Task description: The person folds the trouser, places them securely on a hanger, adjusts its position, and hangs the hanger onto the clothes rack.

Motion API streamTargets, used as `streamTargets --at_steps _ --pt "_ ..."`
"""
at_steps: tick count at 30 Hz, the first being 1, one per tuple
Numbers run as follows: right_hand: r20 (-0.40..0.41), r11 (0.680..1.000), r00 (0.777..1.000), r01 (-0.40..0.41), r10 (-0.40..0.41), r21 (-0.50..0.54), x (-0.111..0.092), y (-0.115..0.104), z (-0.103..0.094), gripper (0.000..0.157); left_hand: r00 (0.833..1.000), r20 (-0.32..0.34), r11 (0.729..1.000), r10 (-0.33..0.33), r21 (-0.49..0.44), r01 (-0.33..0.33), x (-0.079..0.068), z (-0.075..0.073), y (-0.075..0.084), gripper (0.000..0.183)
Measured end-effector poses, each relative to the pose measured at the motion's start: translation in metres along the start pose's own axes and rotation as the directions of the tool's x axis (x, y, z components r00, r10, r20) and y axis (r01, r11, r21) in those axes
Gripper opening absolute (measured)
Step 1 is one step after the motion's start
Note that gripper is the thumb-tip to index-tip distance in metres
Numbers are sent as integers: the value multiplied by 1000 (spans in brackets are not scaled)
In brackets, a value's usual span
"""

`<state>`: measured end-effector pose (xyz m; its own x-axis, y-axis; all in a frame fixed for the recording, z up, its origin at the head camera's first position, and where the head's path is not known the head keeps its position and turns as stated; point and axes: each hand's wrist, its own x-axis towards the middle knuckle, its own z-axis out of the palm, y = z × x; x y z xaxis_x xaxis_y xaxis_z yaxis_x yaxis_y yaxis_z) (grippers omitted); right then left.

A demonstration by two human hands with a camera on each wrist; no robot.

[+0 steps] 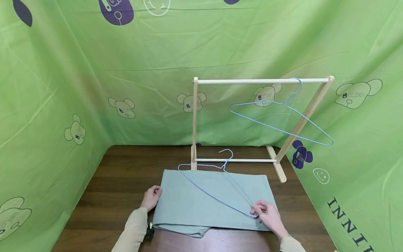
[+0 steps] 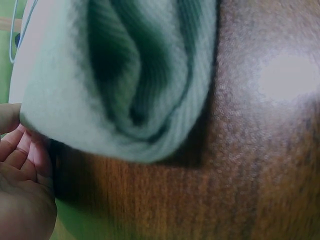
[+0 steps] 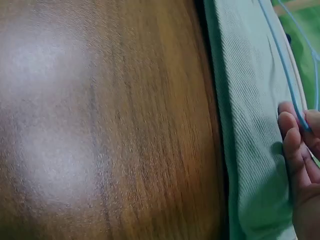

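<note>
A folded grey-green cloth (image 1: 185,201) lies on the table, its front left corner showing rolled, layered folds (image 2: 135,90) in the left wrist view. My left hand (image 1: 151,197) pinches the left edge of this cloth, thumb on top and fingers curled below. Over the cloth slants a light blue wire hanger (image 1: 224,166), its hook toward the back. My right hand (image 1: 267,214) grips the hanger's near right corner between thumb and fingers. In the right wrist view, the blue wire (image 3: 286,65) runs into the pinch of that hand, close over the fabric.
Behind the cloth stands a wooden rack (image 1: 195,119) with a white top rail (image 1: 245,81). A second blue hanger (image 1: 261,123) hangs from its right part. The brown table (image 1: 126,164) meets green printed curtains (image 1: 151,70) at the back and sides.
</note>
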<state>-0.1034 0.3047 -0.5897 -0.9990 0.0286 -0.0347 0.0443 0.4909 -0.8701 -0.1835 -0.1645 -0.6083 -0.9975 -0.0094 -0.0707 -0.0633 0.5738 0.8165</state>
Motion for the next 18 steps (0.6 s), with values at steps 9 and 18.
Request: streamTargets --at_steps 9,18 --pt "302 993 953 -9 -26 114 4 -7 1 25 1000 2 1000 -13 -9 13 1 3 -2 24" --pt "462 982 887 -84 -4 169 6 -19 8 26 999 19 999 -31 -15 31 -1 2 2 23"
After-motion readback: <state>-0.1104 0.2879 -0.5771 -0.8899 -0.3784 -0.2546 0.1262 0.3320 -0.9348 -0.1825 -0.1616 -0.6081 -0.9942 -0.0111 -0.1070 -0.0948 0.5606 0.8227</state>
